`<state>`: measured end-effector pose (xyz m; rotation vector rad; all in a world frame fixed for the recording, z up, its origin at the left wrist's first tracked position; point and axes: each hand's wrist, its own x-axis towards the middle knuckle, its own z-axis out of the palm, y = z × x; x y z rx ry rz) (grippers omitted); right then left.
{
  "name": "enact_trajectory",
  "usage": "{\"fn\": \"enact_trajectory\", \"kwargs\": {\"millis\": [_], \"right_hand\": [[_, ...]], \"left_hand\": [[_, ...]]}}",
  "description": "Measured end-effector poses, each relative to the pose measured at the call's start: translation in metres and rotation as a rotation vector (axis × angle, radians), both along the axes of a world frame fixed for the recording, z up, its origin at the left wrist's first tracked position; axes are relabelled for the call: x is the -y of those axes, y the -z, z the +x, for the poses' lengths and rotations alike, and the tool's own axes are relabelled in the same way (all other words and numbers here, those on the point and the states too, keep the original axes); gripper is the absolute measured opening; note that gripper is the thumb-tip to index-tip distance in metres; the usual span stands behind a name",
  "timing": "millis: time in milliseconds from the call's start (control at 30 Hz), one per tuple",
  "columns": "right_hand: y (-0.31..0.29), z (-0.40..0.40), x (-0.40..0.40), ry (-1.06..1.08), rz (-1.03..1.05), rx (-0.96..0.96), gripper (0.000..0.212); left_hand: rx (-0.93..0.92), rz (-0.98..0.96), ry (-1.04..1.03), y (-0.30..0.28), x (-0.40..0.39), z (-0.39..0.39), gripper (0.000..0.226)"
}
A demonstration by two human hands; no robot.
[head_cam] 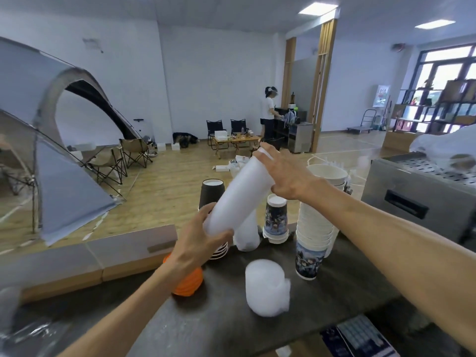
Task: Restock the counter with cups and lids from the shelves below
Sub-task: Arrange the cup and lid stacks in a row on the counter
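Over the dark grey counter (226, 328), the left hand (198, 243) grips the tilted stack of translucent white plastic cups (239, 194); the right hand (286, 173), fingers straight, touches its top.

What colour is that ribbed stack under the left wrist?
Bright orange: the ribbed stack on the dark counter, seen in the head view.

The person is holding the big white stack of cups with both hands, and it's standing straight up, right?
Not quite. The head view shows both hands, left hand and right hand, on the white stack of cups, but it is tilted, not upright.
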<state>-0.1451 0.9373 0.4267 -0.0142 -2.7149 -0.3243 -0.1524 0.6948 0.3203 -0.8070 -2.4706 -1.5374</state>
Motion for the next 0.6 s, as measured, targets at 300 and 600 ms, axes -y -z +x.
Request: {"fn": "enact_trajectory", "kwargs": {"millis": [300,600], "right_hand": [[0.030,-0.019,-0.002,-0.115,-0.637,-0.085,0.094],[0.052,-0.021,0.018,-0.176,-1.215,-0.074,0.092]], "left_hand": [[-0.248,0.098,-0.140,-0.065,0.000,0.025,0.068],[-0.474,0.148,-0.188,-0.125,-0.048,0.020,0.072]]}}
